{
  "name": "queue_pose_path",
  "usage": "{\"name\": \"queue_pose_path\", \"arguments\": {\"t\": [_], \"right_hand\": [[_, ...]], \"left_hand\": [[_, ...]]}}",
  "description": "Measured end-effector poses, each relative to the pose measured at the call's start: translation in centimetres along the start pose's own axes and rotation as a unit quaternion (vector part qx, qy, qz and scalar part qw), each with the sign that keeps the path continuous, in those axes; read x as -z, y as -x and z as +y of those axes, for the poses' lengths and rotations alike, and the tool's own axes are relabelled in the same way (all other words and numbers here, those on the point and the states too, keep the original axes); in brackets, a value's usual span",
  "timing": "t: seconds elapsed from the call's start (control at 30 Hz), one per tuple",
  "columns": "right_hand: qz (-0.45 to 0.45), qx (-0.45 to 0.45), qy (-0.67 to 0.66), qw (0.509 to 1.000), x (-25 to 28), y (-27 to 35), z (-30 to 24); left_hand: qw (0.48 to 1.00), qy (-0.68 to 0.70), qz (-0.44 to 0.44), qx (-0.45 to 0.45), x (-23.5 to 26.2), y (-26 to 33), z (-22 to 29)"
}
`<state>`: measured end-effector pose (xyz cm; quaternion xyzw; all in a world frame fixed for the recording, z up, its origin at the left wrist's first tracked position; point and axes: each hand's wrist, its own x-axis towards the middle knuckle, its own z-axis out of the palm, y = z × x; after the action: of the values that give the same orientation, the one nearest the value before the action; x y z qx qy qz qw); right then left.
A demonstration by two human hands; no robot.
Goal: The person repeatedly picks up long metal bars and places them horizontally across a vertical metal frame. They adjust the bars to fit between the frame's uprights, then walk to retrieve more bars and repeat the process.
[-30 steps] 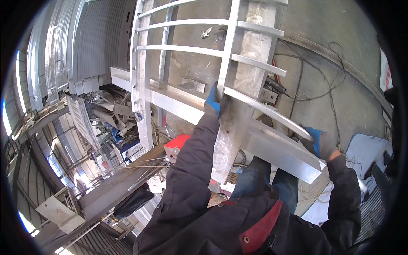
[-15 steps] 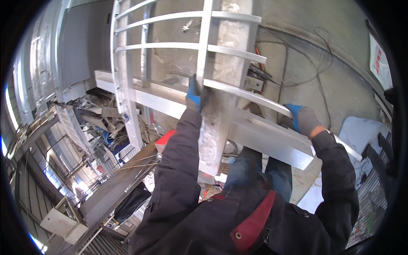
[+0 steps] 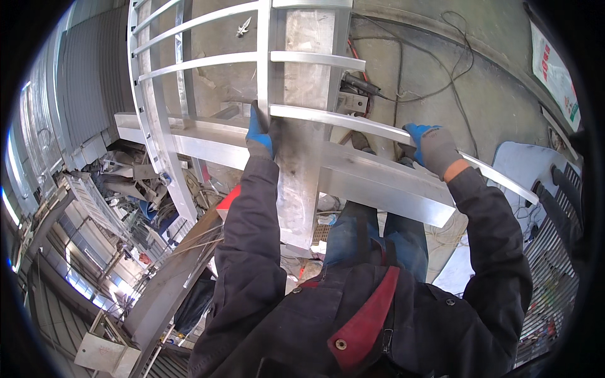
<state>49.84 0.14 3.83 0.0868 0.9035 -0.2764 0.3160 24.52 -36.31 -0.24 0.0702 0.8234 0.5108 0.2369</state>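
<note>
Nearest the camera, the person's dark jacket with its red lining (image 3: 359, 327) is filling the lower view, and both sleeves are reaching up toward a pale metal grille frame (image 3: 208, 63). Taking the frame's wide central upright (image 3: 305, 126) as the landmark: the left hand (image 3: 259, 129), in a blue-and-grey glove, is gripping just left of that upright, fingers curled shut around the thin vertical bar where a curved crossbar (image 3: 353, 123) meets it. The right hand (image 3: 433, 148), gloved the same way, is closing over that same crossbar well to the right of the upright, fingers wrapped over its top edge. Below the upright, a broad flat beam (image 3: 378, 183) is running crosswise under the frame, seemingly carrying it. Beyond the upright, black cables (image 3: 435, 75) are trailing across the concrete floor (image 3: 491, 94), with a small tool lying just right of the upright's far end. Far to its left, scrap metal pieces (image 3: 126, 183) are piled.

Judging from this, the frame is large and held only at two thin bars; if it tips off the beam, a hand could be pinched between crossbar and beam, or the frame could swing down onto the cables.
</note>
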Motion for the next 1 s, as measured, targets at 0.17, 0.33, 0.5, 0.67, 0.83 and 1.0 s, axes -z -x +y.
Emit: {"name": "queue_pose_path", "arguments": {"t": [0.17, 0.33, 0.5, 0.67, 0.83, 1.0], "right_hand": [[-0.055, 0.006, -0.018, 0.998, -0.4, -0.2, -0.3], [0.013, -0.053, 0.055, 0.997, 0.3, -0.5, -1.1], [-0.076, -0.04, 0.002, 0.996, -0.2, -1.5, -2.4], [0.041, -0.006, -0.031, 0.999, -1.5, -2.9, -2.8], [0.058, 0.068, -0.114, 0.989, -0.7, -0.7, -2.4], [-0.057, -0.136, -0.086, 0.985, 0.1, 7.9, 8.4]], "left_hand": [[0.996, -0.084, -0.002, -0.021, 0.1, 0.0, 0.4], [0.999, -0.051, 0.013, -0.01, 0.1, -0.6, -1.0], [0.991, -0.125, 0.002, -0.047, 0.2, -0.2, -0.8], [0.997, -0.083, 0.007, -0.01, 0.0, -0.2, 0.1], [0.994, -0.086, 0.005, -0.068, 0.1, -0.3, -0.7], [0.981, -0.194, -0.024, -0.006, 0.6, -0.5, 0.6]]}}
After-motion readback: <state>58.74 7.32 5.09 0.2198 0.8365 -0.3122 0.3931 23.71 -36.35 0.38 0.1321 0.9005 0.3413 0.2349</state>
